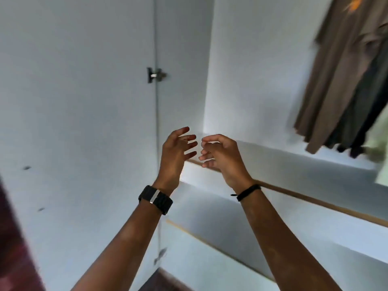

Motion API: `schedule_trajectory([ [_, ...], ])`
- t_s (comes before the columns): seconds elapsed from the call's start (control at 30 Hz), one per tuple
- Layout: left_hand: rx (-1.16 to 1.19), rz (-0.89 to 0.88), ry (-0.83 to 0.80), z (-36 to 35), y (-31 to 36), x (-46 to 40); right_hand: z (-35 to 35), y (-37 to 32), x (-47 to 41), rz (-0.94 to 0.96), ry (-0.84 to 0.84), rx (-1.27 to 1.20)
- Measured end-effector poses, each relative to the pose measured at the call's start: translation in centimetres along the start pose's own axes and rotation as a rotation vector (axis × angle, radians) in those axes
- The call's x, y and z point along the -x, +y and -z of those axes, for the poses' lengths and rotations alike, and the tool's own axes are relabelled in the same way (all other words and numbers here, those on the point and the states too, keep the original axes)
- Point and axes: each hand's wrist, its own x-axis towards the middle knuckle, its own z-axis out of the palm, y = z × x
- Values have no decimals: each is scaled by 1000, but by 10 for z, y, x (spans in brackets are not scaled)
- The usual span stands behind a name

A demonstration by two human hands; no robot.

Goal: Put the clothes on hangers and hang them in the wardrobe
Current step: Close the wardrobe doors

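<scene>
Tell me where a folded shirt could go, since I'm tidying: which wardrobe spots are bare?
Bare: the shelf between the side wall and the hanging brown garment, and the lower shelf under its wood-edged lip. Crowded: the far right under the hanging clothes. Both hands, left and right, hold nothing.

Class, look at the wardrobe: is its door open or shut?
Open. The white door swings out on its hinge, showing the shelves and hanging clothes inside.
</scene>
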Motion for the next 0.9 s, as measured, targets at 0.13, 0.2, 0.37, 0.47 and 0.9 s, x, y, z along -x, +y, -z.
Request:
schedule_trajectory([
  [0.13,-76,-6,206,97,4,33,-98,33,16,-43,-141,-119],
  [0.2,-159,-40,317,144,8,48,-147,50,24,-59,-191,-146],
  [0.37,-337,-192,824,268,19,69,-273,84,36,-94,-298,-155],
  [0.47,-421,-186,977,338,22,65,-345,99,37,-20,-299,-30],
  [0.9,-341,192,604,439,5,-6,-482,184,32,123,-250,428],
])
